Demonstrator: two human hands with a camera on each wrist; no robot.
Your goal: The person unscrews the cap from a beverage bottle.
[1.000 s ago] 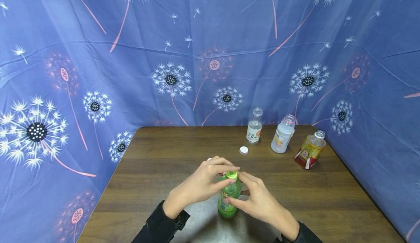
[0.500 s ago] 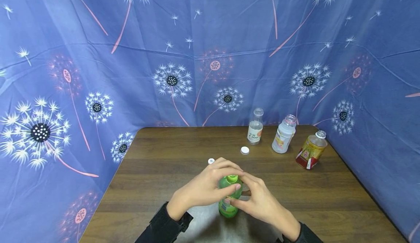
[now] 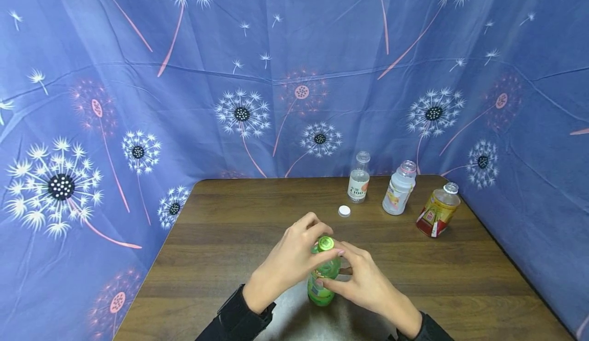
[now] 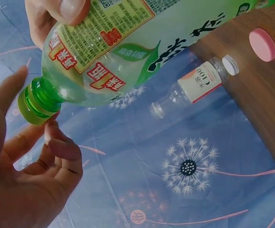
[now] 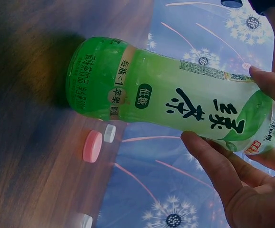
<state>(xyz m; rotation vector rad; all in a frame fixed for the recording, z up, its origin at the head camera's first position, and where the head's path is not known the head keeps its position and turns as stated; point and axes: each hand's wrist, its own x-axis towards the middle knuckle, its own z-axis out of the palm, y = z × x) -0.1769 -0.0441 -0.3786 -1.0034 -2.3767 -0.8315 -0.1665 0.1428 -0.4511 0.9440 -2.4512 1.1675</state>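
Observation:
A green tea bottle [image 3: 319, 295] stands upright on the wooden table in front of me. My right hand [image 3: 363, 277] grips its upper body, with thumb and fingers on opposite sides, as the right wrist view also shows. Around the bright green cap [image 3: 326, 244] on its neck, my left hand [image 3: 294, 256] curls its thumb and fingers. From the left wrist, the cap [image 4: 35, 102] lies between the thumb and bent fingers of my left hand [image 4: 37, 171]. The bottle's printed label [image 5: 190, 99] faces the right wrist camera.
Toward the back right stand three uncapped bottles: a clear one [image 3: 358, 185], a white one [image 3: 398, 190] and one with a yellow-red label [image 3: 437, 213]. A white cap [image 3: 344, 211] lies nearer. Both wrist views show a pink cap [image 4: 262, 45]. A blue dandelion cloth [image 3: 285, 39] hangs behind.
My left hand first covers the cap, slides forward over it, then turns so its fingers bend round the cap, whose top now shows. The right hand keeps its grip on the bottle.

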